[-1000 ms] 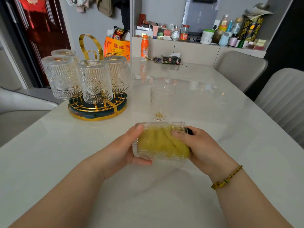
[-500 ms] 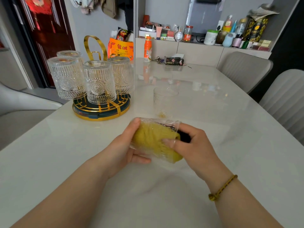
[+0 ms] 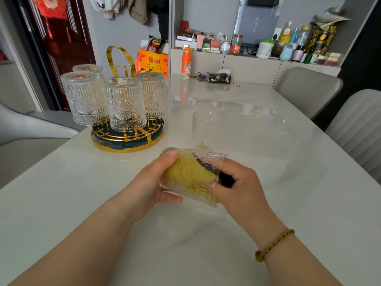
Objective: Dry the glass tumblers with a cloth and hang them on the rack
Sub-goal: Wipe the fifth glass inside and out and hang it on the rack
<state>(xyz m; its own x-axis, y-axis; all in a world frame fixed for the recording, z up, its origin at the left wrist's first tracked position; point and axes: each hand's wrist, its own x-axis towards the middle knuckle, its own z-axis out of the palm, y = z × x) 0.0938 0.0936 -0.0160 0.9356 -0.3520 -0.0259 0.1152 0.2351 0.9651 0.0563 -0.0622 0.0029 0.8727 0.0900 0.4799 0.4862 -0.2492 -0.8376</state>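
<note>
Glass tumbler (image 3: 179, 189) is held on its side over the table (image 3: 82, 182), left hand (image 3: 151, 183) curled round its base end. Right hand (image 3: 239, 182) is at its mouth, fingers gripping the yellow cloth (image 3: 188, 172) stuffed inside. Second tumbler (image 3: 206, 129) stands upright at 12 o'clock; rack (image 3: 127, 141) at 10 o'clock carries four inverted tumblers (image 3: 125, 104).

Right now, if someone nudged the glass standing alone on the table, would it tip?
The lone tumbler stands upright and broad-based, so it probably slides rather than tips. The glossy table likely offers little grip. Being glass, probably fragile.
</note>
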